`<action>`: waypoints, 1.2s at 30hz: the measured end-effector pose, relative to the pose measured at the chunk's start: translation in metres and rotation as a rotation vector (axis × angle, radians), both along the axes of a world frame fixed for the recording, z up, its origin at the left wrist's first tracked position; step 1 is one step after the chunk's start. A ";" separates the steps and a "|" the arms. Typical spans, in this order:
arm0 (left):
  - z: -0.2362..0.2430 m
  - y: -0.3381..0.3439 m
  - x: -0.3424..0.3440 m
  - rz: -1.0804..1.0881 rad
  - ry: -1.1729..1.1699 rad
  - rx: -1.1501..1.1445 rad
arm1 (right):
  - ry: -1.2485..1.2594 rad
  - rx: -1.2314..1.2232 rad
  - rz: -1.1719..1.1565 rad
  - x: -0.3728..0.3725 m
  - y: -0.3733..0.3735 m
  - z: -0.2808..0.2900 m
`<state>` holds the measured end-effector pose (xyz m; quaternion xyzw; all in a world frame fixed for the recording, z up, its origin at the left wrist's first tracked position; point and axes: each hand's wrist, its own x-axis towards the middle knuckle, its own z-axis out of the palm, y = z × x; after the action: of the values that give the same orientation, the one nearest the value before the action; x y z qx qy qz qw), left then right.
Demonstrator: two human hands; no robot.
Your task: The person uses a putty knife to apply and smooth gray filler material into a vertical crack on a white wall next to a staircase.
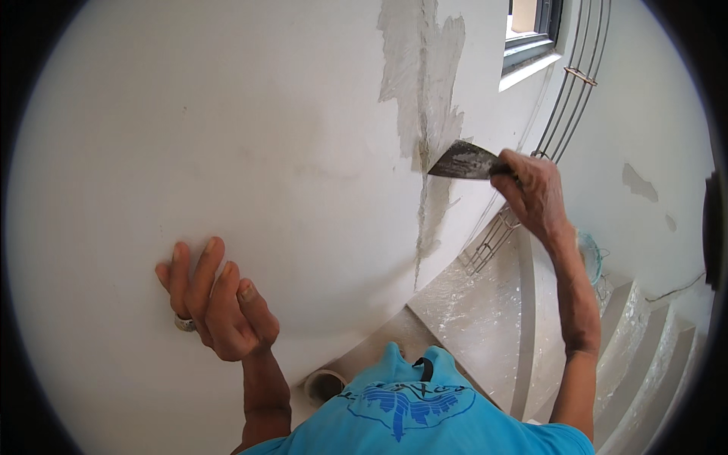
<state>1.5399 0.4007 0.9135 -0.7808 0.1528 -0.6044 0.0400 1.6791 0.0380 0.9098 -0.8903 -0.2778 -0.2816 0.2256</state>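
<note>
My right hand (531, 189) grips a putty knife (462, 161), its broad dark blade held at the vertical crack (421, 91) in the white wall (227, 114). Rough grey patching runs along both sides of that crack, widest toward the top. My left hand (216, 299), a ring on one finger, is at the wall lower left, fingers loosely bent and apart with nothing visible in them.
A window (529, 42) is at upper right, with metal bars (576, 83) running down beside it. Stairs (485, 318) descend at lower right, with a pale blue bucket (591, 254) behind my forearm. A round container (322, 387) stands low by the wall, near my blue shirt.
</note>
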 end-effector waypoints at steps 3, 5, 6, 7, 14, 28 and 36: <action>0.005 -0.009 0.001 -0.059 -0.010 -0.022 | -0.098 -0.144 0.003 0.014 0.001 0.025; 0.014 -0.020 0.003 -0.097 0.008 -0.019 | -0.179 -0.215 0.050 0.022 0.004 0.040; 0.023 -0.028 0.003 -0.105 0.028 -0.007 | -0.216 -0.250 0.069 0.027 0.006 0.046; 0.030 -0.037 0.006 -0.123 0.050 0.002 | -0.252 -0.289 0.079 0.032 0.007 0.051; 0.078 -0.077 0.055 -0.316 0.142 -0.013 | -0.447 -0.450 0.181 0.060 0.020 0.069; 0.118 -0.039 0.053 -0.203 -0.017 0.000 | -0.532 -0.521 0.220 0.078 0.020 0.074; 0.116 -0.030 0.056 -0.241 -0.043 0.011 | -0.473 -0.470 0.200 0.080 0.015 0.069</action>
<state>1.5957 0.3709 1.0293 -0.7434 0.2479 -0.6207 -0.0252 1.7593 0.0528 0.9787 -0.7962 -0.4657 -0.3850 -0.0300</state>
